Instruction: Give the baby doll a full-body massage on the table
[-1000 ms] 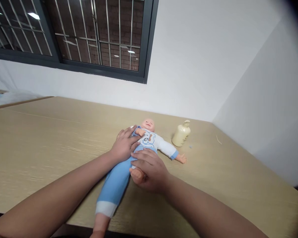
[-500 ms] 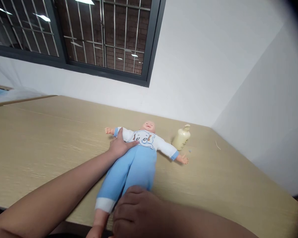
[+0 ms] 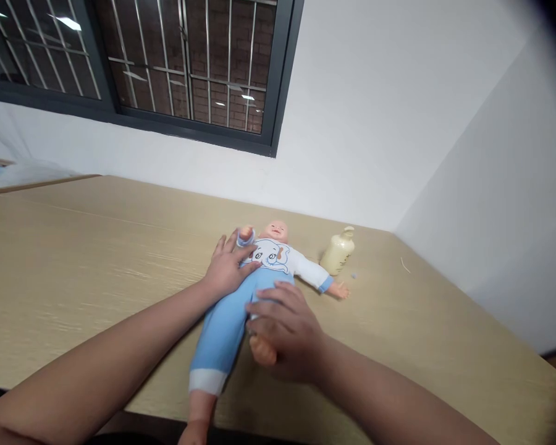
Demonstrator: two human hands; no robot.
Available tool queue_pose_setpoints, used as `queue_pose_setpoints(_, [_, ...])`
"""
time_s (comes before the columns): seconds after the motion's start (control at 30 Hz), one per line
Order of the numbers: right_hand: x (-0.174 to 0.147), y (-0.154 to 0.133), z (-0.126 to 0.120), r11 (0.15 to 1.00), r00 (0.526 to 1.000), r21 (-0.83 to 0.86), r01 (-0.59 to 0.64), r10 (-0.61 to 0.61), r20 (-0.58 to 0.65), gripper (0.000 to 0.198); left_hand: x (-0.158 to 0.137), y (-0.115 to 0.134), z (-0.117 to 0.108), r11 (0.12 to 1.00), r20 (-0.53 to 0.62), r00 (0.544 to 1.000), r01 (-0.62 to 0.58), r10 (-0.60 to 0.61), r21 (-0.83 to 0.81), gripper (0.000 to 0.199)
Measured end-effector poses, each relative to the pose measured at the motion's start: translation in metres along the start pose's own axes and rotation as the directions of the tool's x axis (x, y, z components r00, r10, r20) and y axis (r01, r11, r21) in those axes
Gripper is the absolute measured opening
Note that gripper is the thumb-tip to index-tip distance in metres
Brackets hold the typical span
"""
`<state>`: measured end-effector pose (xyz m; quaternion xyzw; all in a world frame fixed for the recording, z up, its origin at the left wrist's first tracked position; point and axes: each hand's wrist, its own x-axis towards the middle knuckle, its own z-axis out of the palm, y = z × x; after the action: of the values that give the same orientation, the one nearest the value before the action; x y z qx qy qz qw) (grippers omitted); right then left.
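A baby doll in blue trousers and a white top with an elephant face lies on its back, head toward the wall. My left hand rests on its chest and side, fingers spread, beside its raised arm. My right hand is closed around the doll's lower leg on the right, which is folded up; the foot pokes out below my fingers. Much of that leg is hidden by my hand. The other leg stretches straight toward me, its bare foot at the table's edge.
A cream pump bottle stands on the wooden table right of the doll. Near it lie a small blue bit and a pale strand. White walls and a barred window rise behind.
My right hand has moved up and away from me, folding the doll's leg toward its body. The doll's arm beside my left hand has swung up. My left hand stays at the chest.
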<state>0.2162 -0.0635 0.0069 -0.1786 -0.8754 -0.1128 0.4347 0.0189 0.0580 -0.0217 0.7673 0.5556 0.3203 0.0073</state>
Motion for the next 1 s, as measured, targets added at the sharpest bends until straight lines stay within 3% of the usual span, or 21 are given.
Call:
queue_pose_setpoints(0.13, [-0.001, 0.033, 0.007, 0.999, 0.999, 0.005, -0.043, 0.043, -0.015, 0.017, 0.001, 0.005, -0.003, 0.996, 0.047, 0.998, -0.038, 0.034, 0.085, 0.041])
queue_pose_setpoints(0.23, [-0.003, 0.040, 0.013, 0.998, 0.999, 0.024, -0.053, 0.053, -0.009, 0.016, 0.001, 0.008, -0.005, 0.993, 0.073, 0.997, -0.039, 0.031, 0.112, 0.038])
queue_pose_setpoints(0.33, [-0.005, 0.030, 0.012, 1.000, 0.998, 0.003, -0.030, 0.029, 0.059, 0.016, 0.001, 0.009, -0.005, 0.992, 0.061, 0.998, 0.013, -0.020, 0.125, 0.043])
queue_pose_setpoints(0.43, [-0.006, 0.012, 0.005, 1.000, 0.997, 0.011, 0.009, -0.010, 0.083, 0.021, 0.001, 0.006, -0.002, 0.985, 0.083, 0.989, 0.109, -0.121, 0.137, 0.061])
queue_pose_setpoints(0.57, [-0.006, -0.012, -0.001, 0.989, 0.985, 0.099, 0.114, -0.125, 0.116, 0.026, 0.001, -0.003, 0.000, 0.953, 0.208, 0.930, 0.294, -0.304, 0.075, 0.095])
queue_pose_setpoints(0.63, [-0.007, -0.021, 0.001, 0.971, 0.964, 0.151, 0.184, -0.208, 0.164, 0.027, 0.000, -0.006, 0.001, 0.935, 0.247, 0.904, 0.353, -0.350, 0.036, 0.103])
queue_pose_setpoints(0.73, [-0.011, -0.028, 0.008, 0.949, 0.910, 0.199, 0.245, -0.296, 0.290, 0.021, -0.001, -0.005, -0.002, 0.929, 0.263, 0.895, 0.368, -0.361, 0.023, 0.106])
queue_pose_setpoints(0.87, [-0.017, -0.031, 0.015, 0.949, 0.863, 0.247, 0.195, -0.286, 0.416, 0.018, -0.001, 0.000, -0.008, 0.927, 0.286, 0.886, 0.374, -0.365, 0.027, 0.108])
queue_pose_setpoints(1.0, [-0.015, -0.027, 0.012, 0.946, 0.913, 0.250, 0.205, -0.277, 0.301, 0.021, 0.000, -0.001, -0.008, 0.946, 0.300, 0.903, 0.324, -0.309, 0.001, 0.099])
